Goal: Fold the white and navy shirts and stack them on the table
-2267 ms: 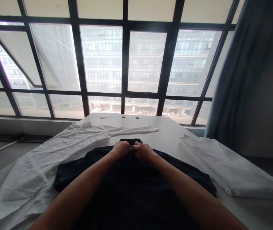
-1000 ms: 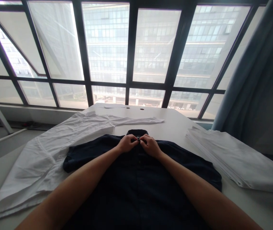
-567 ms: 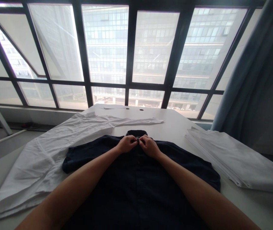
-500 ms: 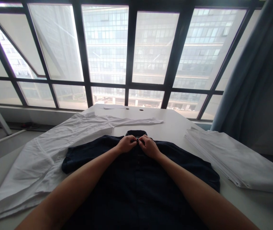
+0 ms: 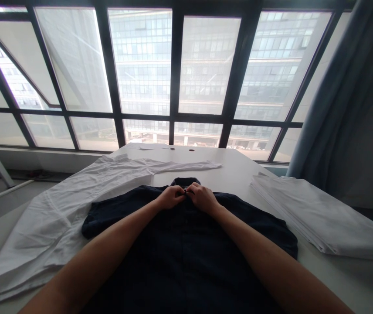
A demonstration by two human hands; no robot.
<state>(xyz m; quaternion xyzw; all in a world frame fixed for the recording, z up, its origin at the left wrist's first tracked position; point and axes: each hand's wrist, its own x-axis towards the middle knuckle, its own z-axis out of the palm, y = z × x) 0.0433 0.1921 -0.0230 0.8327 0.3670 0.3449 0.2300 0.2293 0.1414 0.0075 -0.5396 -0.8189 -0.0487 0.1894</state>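
Note:
A dark navy shirt (image 5: 186,253) lies spread front side up, its collar (image 5: 185,181) pointing away from me and its short sleeves out to both sides. Just below the collar, my left hand (image 5: 172,197) pinches the front edge of the shirt. Close beside it, my right hand (image 5: 201,197) pinches the cloth from the other side, the fingertips of both hands nearly meeting at the neck opening. Whatever small fastening lies between the fingers is too dark and tiny to make out.
A white garment (image 5: 59,213) lies along the left of the white table (image 5: 235,170), one sleeve stretching past the collar. Folded white cloth (image 5: 323,216) rests at the right. Windows (image 5: 140,65) stand beyond the table, with a grey-blue curtain (image 5: 330,100) on the right.
My fingers have shifted slightly at the collar, the right hand turning a little more over the cloth. The whole view has moved a touch; the garments lie as before.

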